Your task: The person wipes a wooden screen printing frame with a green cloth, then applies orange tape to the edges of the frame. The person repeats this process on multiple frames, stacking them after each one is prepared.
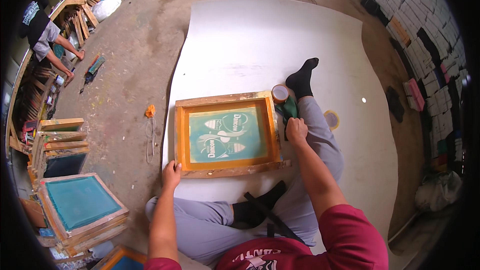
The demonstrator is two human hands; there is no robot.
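Note:
A wooden screen-printing frame (227, 171) with a teal mesh and orange tape border lies flat on a large white sheet (260, 40) on the floor. My left hand (171, 174) rests on the frame's near left corner, fingers spread on the wood. My right hand (296, 130) is by the frame's right edge, pressing on a dark green cloth (289, 108) lying over my leg. A roll of brown tape (280, 93) stands just beyond the frame's far right corner. I sit with legs in grey trousers and black socks.
A second tape roll (331, 119) lies on the sheet to the right. A stack of wooden screens (80, 205) sits at the left. A person (42, 32) works at a bench at far left. Boxes (425, 70) line the right wall.

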